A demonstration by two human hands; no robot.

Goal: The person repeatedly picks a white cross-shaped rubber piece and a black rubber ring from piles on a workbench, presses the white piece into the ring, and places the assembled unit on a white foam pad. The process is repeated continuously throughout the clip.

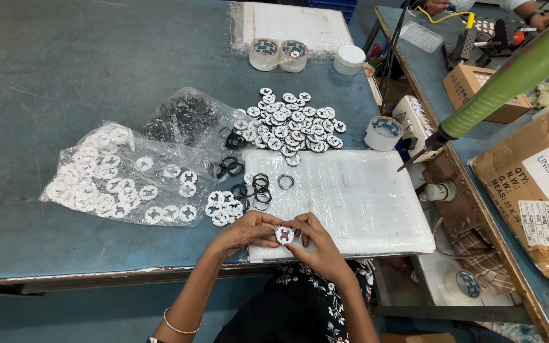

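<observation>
I pinch one small white disc (284,234) with my left hand (247,230) and right hand (316,244); I should hold it flat, with spare black rings (258,185) at 12 o'clock.

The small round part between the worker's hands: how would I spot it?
Start at the white foam pad on the blue-green table. At its near edge, both hands pinch one small white disc with black insert. Unlike the heaped discs, it is lifted.
</observation>
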